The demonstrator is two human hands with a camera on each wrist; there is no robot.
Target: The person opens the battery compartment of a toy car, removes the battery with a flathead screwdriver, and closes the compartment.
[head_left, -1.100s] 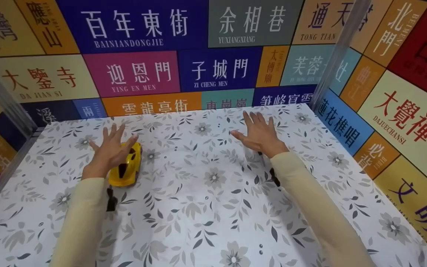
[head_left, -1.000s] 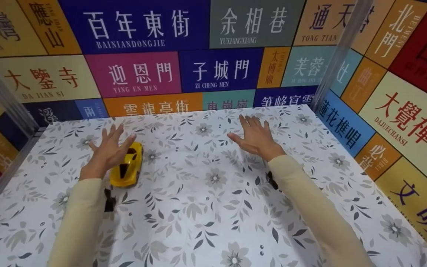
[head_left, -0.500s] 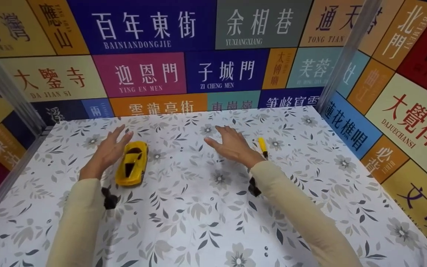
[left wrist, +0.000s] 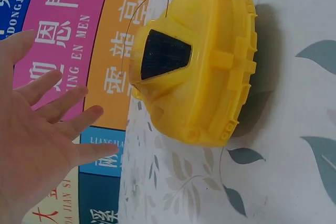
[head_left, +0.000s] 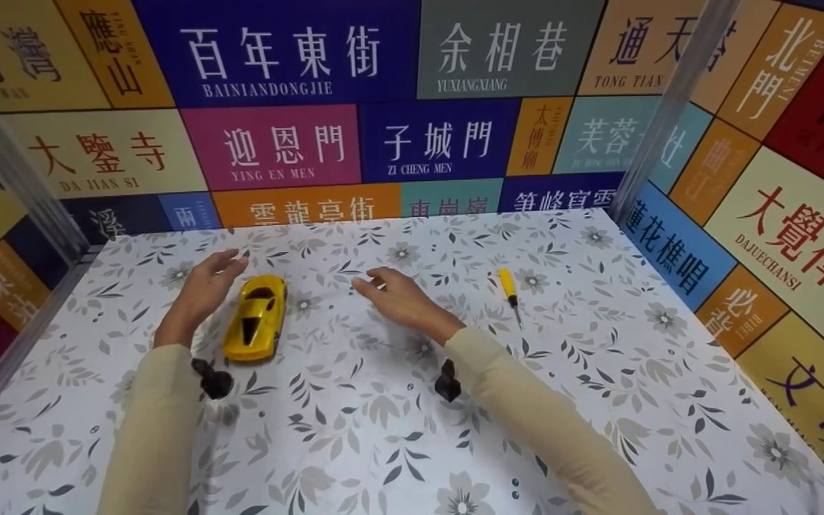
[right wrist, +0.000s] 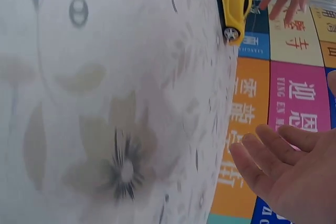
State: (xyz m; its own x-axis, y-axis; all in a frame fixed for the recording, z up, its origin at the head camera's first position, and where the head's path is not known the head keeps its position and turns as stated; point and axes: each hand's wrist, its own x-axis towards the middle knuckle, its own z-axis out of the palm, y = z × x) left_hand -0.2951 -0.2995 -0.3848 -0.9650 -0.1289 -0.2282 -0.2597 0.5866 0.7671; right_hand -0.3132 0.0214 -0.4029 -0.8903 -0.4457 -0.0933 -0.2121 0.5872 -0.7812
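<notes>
A yellow toy car (head_left: 256, 322) with dark windows stands on the floral-patterned tabletop, left of the middle in the head view. Just to its left is my left hand (head_left: 203, 290), its fingers relaxed and holding nothing. The left wrist view shows that hand (left wrist: 42, 129) with spread fingers beside the car's rear (left wrist: 210, 72). My right hand (head_left: 401, 299) hovers over the table right of the car, fingers loosely bent and nothing in them. Farther right lies a screwdriver (head_left: 508, 290) with a yellow and black handle, its metal shaft pointing toward me.
The white table (head_left: 355, 458) has a grey leaf and flower print. Walls of coloured name panels (head_left: 269, 143) rise behind it and along both sides, with clear corner posts (head_left: 659, 121). A dark wrist camera (head_left: 448, 380) sits under each forearm.
My right hand has moved left and nearer, off the screwdriver, which now shows in full. My left hand has drawn in its fingers and shifted slightly left, uncovering the car.
</notes>
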